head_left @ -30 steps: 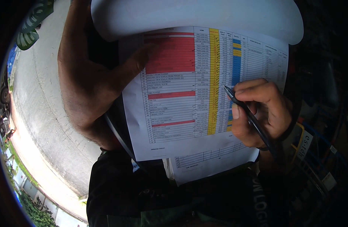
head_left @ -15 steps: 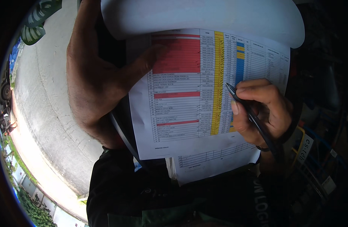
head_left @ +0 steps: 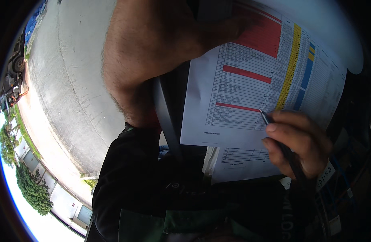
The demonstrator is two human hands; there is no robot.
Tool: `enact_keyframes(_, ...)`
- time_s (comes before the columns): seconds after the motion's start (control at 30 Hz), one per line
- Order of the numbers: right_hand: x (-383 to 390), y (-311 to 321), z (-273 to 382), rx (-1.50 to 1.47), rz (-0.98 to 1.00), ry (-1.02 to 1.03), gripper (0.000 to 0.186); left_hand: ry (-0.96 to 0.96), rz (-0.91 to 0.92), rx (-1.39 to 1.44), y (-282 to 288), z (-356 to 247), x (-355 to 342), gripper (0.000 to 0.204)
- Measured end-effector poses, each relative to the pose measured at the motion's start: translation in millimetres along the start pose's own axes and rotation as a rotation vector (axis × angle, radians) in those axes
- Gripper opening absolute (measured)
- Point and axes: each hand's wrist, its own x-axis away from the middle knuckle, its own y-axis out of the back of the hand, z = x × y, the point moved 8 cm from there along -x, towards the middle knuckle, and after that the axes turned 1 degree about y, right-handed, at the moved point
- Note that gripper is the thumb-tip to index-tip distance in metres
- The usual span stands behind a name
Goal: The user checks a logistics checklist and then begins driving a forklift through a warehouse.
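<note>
My left hand (head_left: 165,44) grips a stack of paper sheets at its left edge, the thumb lying over the front and the other fingers hidden behind. The top printed sheet (head_left: 197,117) carries a table with red rows, a yellow column with pen ticks and a blue column. Below its bottom edge another printed sheet (head_left: 242,171) sticks out. A turned-back page (head_left: 349,52) curls along the upper right. Closed round a black pen (head_left: 289,158), my right hand (head_left: 304,141) holds its tip at the right end of the lowest red row.
Grey paved ground (head_left: 76,80) spreads out on the left. Farther off are a dark vehicle with a wheel (head_left: 19,63), a round green tree (head_left: 32,189) and a pale wall. A dark strip (head_left: 166,113) runs beside my left wrist. A white label (head_left: 326,176) is at the right.
The sheets have shifted right in view and tilted clockwise, with my left hand moving along. The pen tip has gone from the yellow column to the lowest red row.
</note>
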Motion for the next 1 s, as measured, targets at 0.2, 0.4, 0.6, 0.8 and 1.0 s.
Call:
enact_keyframes(0.2, -2, -22, 26, -0.053, 0.047, -0.121, 0.035, 0.009, -0.011, 0.028, 2, 6, 5, 0.097)
enact_keyframes(0.4, 0, -30, 30, 0.022, 0.035, -0.144, 0.039, 0.008, -0.043, 0.075, 11, 8, 7, 0.098)
enact_keyframes(0.6, 2, -30, 29, 0.027, -0.01, -0.157, 0.041, 0.02, -0.046, 0.087, 13, 6, 9, 0.099)
enact_keyframes(0.8, 8, -28, 24, 0.003, -0.006, -0.147, 0.042, 0.019, -0.01, 0.067, 4, 4, 8, 0.1)
enact_keyframes(1.0, 11, -25, 22, 0.002, -0.011, -0.156, 0.042, 0.019, 0.01, 0.057, -1, 3, 5, 0.101)
